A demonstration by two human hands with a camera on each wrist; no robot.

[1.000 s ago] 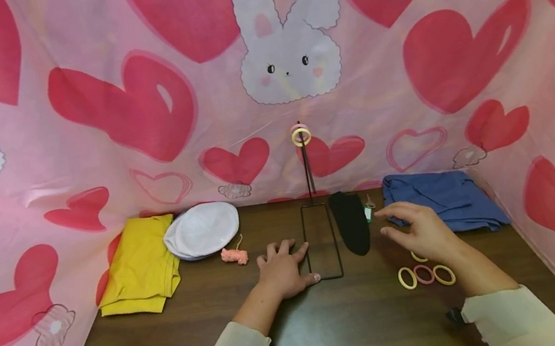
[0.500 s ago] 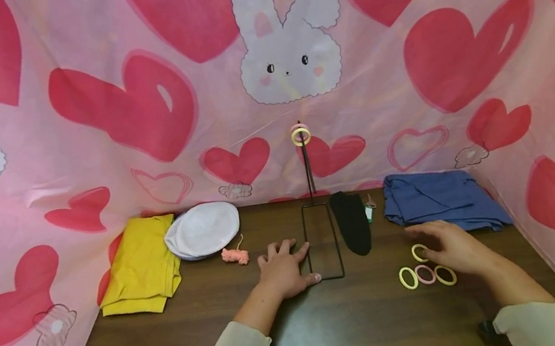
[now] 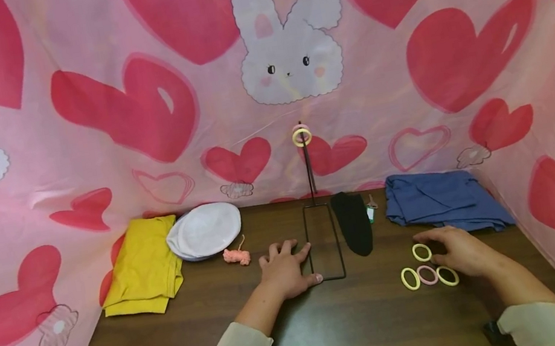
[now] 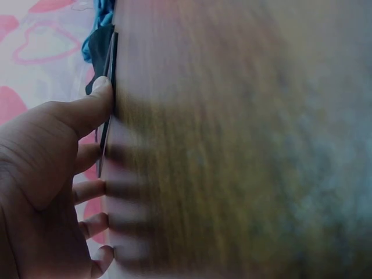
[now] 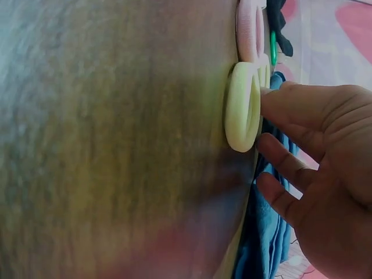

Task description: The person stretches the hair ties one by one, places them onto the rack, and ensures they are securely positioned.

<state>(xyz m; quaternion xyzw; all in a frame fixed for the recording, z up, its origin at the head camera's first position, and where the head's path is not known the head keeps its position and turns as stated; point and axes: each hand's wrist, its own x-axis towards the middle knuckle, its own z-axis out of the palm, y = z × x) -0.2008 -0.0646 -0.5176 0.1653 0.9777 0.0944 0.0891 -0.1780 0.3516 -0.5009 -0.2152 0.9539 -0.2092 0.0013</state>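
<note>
My left hand (image 3: 285, 269) rests with spread fingers at the left side of a black wire stand's (image 3: 330, 279) rectangular base. Its thumb and index finger touch the wire. My right hand (image 3: 458, 251) is low over the table at the right, with index finger and thumb bent around the far yellow ring-shaped hair tie (image 3: 422, 252). The right wrist view shows the thumb partly hidden behind a yellow hair tie (image 5: 241, 110). Nearby lie a pink hair tie (image 3: 428, 275) and two more yellow ones (image 3: 410, 279). A yellow and a pink tie (image 3: 301, 135) hang from the stand's top.
A black flat sock-shaped piece (image 3: 354, 224) and a key with a green tag (image 3: 371, 211) lie right of the stand. Folded blue cloth (image 3: 439, 201) is behind my right hand. Yellow cloth (image 3: 144, 265), a white cap (image 3: 207, 229) and pink yarn (image 3: 237, 257) are at left.
My right hand has drawn back from beside the key and come down to the right, over the far yellow hair tie. My left hand stays on the stand's base.
</note>
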